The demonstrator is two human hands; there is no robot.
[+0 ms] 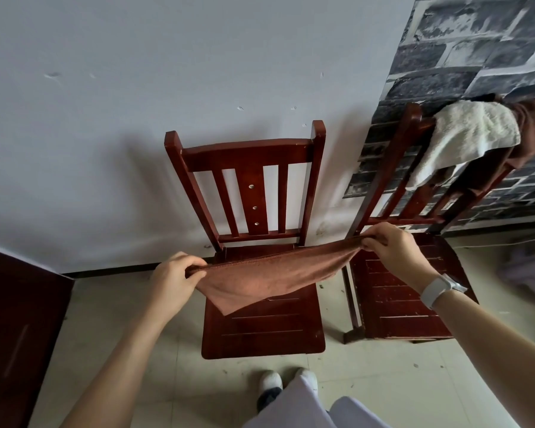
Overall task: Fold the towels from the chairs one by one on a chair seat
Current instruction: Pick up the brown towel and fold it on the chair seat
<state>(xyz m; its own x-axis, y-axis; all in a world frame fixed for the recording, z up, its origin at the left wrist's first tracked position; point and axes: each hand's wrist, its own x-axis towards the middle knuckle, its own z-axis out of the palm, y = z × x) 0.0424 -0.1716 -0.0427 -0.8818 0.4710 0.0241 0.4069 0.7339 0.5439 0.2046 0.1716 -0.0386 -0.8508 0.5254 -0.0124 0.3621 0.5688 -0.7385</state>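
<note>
Brown terry towel (269,274): stretched above the rear half of the dark red slatted wooden chair seat (266,332), lower corner drooping toward the seat's left edge. Left hand (175,273): pinching the towel's left corner. Right hand (393,247): pinching its right corner. Cream fluffy towel (464,140): draped over the neighbouring red wooden chair's backrest (414,125).

White wall (105,118), brick-patterned wall (476,41), tiled floor (136,350)
</note>
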